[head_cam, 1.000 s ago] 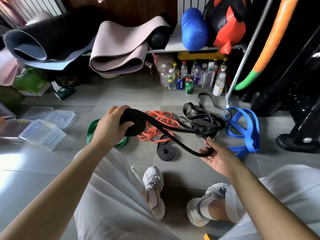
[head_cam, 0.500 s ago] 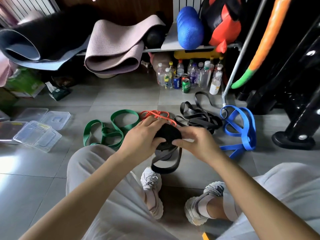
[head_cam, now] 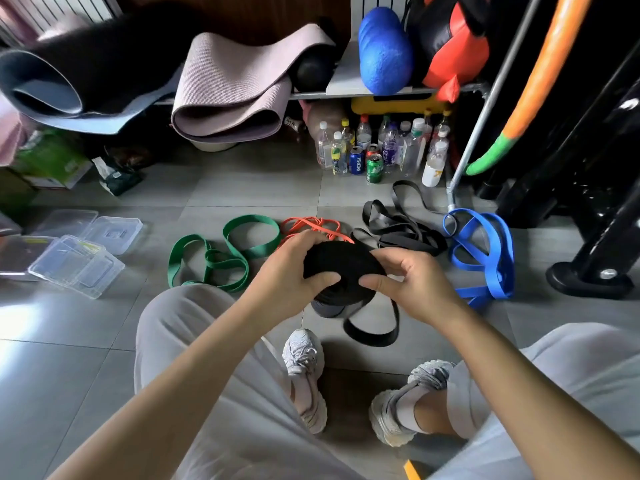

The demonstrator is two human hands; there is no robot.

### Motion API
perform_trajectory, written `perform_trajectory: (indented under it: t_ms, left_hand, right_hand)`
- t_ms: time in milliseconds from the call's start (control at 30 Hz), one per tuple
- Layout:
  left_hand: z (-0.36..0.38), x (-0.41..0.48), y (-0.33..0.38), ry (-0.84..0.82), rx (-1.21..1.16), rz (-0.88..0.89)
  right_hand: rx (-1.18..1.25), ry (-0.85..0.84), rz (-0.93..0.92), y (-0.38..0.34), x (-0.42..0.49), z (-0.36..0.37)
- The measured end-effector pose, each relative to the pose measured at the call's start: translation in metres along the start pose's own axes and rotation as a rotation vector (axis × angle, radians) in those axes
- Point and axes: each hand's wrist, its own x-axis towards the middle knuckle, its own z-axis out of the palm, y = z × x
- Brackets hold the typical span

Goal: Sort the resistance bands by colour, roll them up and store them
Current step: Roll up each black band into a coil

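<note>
While both hands hold it above the floor [head_cam: 242,188], the black roll [head_cam: 341,261] sits between them, just in front of the knees. The left hand [head_cam: 287,275] curls round its left side, thumb pressed on the near face. The right hand [head_cam: 415,285] pinches its right edge between thumb and fingers. A loose tail [head_cam: 372,334] hangs from the roll and loops down to the tiles just beyond the 2 shoes [head_cam: 304,372].

Beyond the hands, 4 colours lie in a row across the floor: green band [head_cam: 221,252] at left, then orange bands [head_cam: 311,224], black bands [head_cam: 401,230] and blue band [head_cam: 485,251] at right. The blue band lies against the foot of a metal pole [head_cam: 452,199] and near a black stand base [head_cam: 588,280] by the floor's right edge.

Clear boxes [head_cam: 76,265] sit at the left edge, with bare tiles between them and the green band. A wider bare strip runs from the bands to the shelf [head_cam: 346,90] at the far edge. Under it stand bottles [head_cam: 408,150] and cans. The blue can [head_cam: 356,161] reads "PEPSI"; the green can [head_cam: 374,168] has lettering too small to read.
</note>
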Motion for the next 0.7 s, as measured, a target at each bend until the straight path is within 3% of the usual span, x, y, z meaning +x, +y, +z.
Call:
perform_trajectory:
  t_ms: [100,200,267,567,700]
  left_hand:
    - [-0.007,0.004,0.006,-0.158,0.227,0.078]
    - [-0.004,0.006,0.011,-0.222,0.449,0.18]
    - [-0.002,0.008,0.011,-0.219,0.477,0.207]
    - [-0.007,0.002,-0.007,-0.07,-0.193,0.035]
    - [0.0,-0.003,-0.011,0.046,-0.352,0.028]
  right_hand:
    - [-0.111,-0.046,-0.006,-0.003,0.002,0.0]
    - [-0.214,-0.076,-0.051,-0.01,0.003,0.002]
    - [-0.224,-0.08,-0.064,-0.014,0.004,0.003]
    - [0.05,-0.059,0.048,0.004,-0.007,-0.016]
    - [0.26,-0.028,0.045,0.004,-0.008,-0.01]
